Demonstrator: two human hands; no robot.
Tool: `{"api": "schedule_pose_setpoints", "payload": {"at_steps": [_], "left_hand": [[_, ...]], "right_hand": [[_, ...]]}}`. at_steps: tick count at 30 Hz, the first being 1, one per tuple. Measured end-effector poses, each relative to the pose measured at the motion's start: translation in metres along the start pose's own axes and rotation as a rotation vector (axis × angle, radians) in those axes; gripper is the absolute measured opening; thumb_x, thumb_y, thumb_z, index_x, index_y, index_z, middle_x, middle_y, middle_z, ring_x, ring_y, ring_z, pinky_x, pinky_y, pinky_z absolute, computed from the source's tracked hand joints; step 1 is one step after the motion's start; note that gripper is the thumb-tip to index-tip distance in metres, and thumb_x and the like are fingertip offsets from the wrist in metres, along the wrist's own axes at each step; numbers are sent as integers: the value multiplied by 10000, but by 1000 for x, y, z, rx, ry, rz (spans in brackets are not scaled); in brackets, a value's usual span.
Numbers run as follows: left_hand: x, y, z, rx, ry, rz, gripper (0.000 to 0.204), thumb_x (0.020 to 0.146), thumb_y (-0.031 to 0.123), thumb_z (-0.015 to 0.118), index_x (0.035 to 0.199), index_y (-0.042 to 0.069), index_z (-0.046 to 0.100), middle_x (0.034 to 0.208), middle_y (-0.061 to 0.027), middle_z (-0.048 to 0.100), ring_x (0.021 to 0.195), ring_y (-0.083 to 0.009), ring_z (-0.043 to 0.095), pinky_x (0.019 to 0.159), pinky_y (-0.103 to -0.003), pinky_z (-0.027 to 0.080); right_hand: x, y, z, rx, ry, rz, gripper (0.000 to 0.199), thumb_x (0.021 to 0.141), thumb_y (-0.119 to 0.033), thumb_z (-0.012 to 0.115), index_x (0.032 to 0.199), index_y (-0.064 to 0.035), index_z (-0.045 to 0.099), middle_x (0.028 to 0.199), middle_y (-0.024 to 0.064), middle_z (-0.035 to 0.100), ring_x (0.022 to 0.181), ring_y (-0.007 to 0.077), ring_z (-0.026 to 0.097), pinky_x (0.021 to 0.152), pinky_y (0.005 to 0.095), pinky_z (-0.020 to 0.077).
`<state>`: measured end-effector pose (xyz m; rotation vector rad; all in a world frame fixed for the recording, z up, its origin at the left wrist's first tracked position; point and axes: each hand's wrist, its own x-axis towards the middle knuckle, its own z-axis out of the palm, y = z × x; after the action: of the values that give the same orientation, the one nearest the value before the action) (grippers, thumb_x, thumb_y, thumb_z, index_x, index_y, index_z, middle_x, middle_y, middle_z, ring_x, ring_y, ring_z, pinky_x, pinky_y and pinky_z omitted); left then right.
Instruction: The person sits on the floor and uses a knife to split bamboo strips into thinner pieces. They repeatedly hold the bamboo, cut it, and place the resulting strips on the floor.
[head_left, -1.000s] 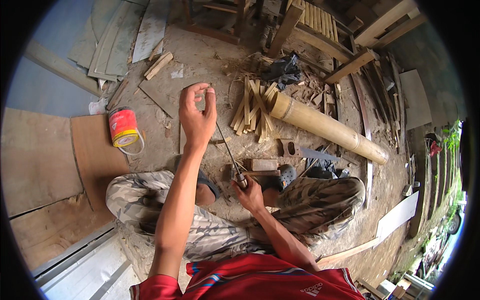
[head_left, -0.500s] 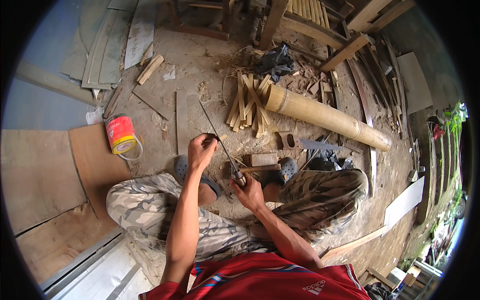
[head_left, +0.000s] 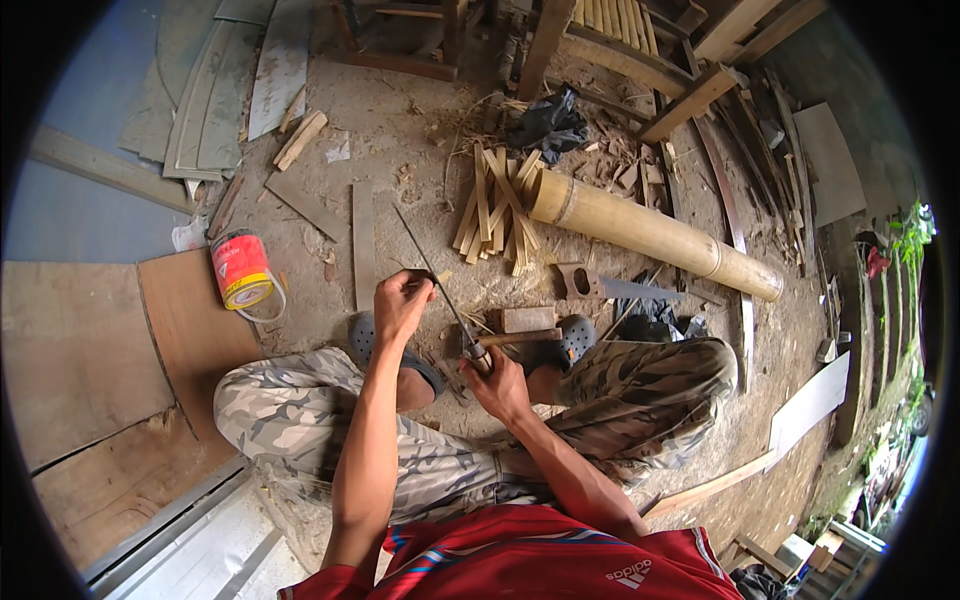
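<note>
A long knife (head_left: pixel 455 312), its slim dark blade seen almost edge-on, slants up and to the left in front of me. Its wooden handle with a metal collar is wrapped by my right hand (head_left: pixel 498 384). Beside the middle of the blade my left hand (head_left: pixel 402 305) is closed, thumb and fingers pinched together against it. Something dark shows at those fingertips, too small to make out. The blade's tip points toward the far side, beyond my left hand.
Bamboo strips (head_left: pixel 497 205) lie piled beside a thick bamboo pole (head_left: pixel 640 228). A handsaw (head_left: pixel 612 287), a block (head_left: pixel 528 319) and a wooden-handled tool (head_left: pixel 520 337) lie near my right shoe. A red and yellow can (head_left: pixel 241 268) stands left; a black plastic bag (head_left: pixel 552 122) lies far.
</note>
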<state>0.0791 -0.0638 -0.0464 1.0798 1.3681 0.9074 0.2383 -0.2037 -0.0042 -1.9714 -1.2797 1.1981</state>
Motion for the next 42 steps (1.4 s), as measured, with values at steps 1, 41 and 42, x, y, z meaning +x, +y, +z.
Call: {"api": "schedule_pose_setpoints", "payload": {"at_steps": [1, 41, 42], "left_hand": [[0, 0, 0, -9, 0, -4, 145, 895, 90, 655, 950, -32, 713, 773, -56, 710, 701, -106, 671, 647, -245, 537], [30, 159, 51, 908, 109, 1268, 591, 998, 527, 286, 1557, 352, 206, 1649, -45, -1, 1493, -378, -114, 1175, -594, -89], [44, 125, 43, 987, 11, 1214, 599, 999, 495, 319, 1562, 345, 186, 1650, -54, -9, 1495, -376, -114, 1178, -598, -71]], "right_hand": [[0, 0, 0, 5, -1, 0, 414, 866, -349, 686, 971, 38, 585, 719, 289, 628, 750, 475, 650, 615, 472, 490], [5, -3, -5, -22, 53, 30, 401, 836, -339, 687, 993, 27, 649, 839, 296, 655, 888, 482, 635, 711, 489, 519], [8, -3, 1, -32, 5, 13, 407, 835, -341, 688, 1007, 26, 651, 836, 297, 654, 889, 482, 634, 710, 489, 519]]}}
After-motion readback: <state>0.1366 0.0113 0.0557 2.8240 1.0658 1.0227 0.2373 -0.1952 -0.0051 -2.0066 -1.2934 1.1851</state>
